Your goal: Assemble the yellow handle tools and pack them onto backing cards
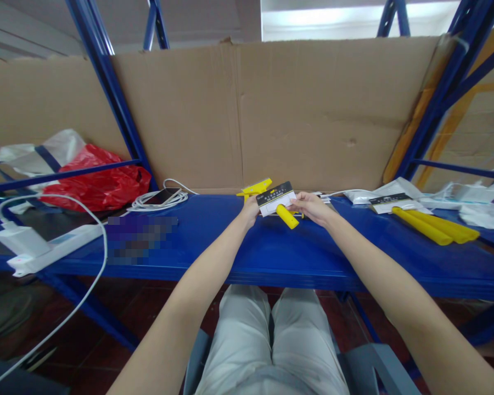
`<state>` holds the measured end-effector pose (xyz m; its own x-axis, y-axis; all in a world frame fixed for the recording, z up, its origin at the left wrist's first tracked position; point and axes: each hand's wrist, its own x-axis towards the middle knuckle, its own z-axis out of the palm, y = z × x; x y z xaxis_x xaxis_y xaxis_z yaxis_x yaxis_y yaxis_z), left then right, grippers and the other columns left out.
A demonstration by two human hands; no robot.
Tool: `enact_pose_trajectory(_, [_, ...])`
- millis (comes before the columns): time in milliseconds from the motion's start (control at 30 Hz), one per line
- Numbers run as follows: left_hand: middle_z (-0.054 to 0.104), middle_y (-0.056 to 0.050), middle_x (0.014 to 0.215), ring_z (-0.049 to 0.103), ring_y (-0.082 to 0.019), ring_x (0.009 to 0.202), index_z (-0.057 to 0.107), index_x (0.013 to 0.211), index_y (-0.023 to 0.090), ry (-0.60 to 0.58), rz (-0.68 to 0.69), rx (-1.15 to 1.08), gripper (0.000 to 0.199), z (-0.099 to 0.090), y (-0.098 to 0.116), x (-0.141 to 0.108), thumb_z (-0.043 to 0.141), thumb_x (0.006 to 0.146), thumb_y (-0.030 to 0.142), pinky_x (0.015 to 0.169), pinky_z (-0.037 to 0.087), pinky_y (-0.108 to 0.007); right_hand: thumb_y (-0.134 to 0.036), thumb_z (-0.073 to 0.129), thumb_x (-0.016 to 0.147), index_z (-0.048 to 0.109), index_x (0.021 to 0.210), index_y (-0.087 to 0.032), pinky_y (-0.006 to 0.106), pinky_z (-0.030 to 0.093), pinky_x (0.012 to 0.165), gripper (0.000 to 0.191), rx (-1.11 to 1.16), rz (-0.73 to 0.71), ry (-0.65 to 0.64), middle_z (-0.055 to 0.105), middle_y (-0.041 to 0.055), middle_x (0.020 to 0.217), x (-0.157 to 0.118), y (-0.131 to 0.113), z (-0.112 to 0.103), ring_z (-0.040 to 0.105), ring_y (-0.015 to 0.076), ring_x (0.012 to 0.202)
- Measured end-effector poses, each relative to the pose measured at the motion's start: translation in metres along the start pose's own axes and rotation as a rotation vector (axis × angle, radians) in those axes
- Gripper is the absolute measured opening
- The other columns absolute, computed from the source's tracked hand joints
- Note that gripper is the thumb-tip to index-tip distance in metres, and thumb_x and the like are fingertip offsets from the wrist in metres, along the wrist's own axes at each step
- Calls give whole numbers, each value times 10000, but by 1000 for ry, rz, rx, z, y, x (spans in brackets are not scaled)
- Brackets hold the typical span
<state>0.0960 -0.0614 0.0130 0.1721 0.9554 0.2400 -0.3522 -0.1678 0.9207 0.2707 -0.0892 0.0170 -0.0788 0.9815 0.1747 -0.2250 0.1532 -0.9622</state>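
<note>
A black and white printed card [276, 198] is held between my two hands above the blue shelf. My left hand [251, 208] is closed at the card's left edge, its fingers partly behind it. At the card's right edge, my right hand [310, 207] pinches it between thumb and fingers. Directly below the card shows a yellow handle [287, 216], pointing down to the right. Behind my left hand is another yellow piece [256, 188]; whether it joins the handle is hidden by the card.
Yellow handles [432, 226] and another card [391, 203] lie on the blue shelf [214, 241] at right. Left are a red plastic bag [102, 178], a coiled white cable [158, 202] by a phone, and a power strip [61, 249]. Cardboard [271, 109] stands behind.
</note>
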Motion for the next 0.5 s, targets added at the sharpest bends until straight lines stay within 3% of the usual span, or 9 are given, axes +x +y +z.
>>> enact_pose_trajectory(167, [730,-84,988,667,-200,896,713,850,159,-45,7,109,140,1,1,-3,650,736,212,782,510,-286,-36,736,701,516,610,-159,197,556,627,268,-17,-7,5,681,6,611,-1,1,0,667,100,564])
enact_pose_trajectory(367, [728,-84,879,653,-196,826,685,803,200,-2,-152,351,103,1,1,-8,596,777,246,671,455,-283,-13,711,720,508,616,-163,204,563,621,273,4,-19,51,679,6,626,0,0,0,670,106,567])
enact_pose_trajectory(500, [730,-77,916,647,-199,881,674,817,215,8,-192,302,194,4,1,-7,490,836,273,706,451,-302,-3,673,754,499,612,-170,181,561,612,279,36,-26,78,657,-13,593,0,-2,1,665,93,554])
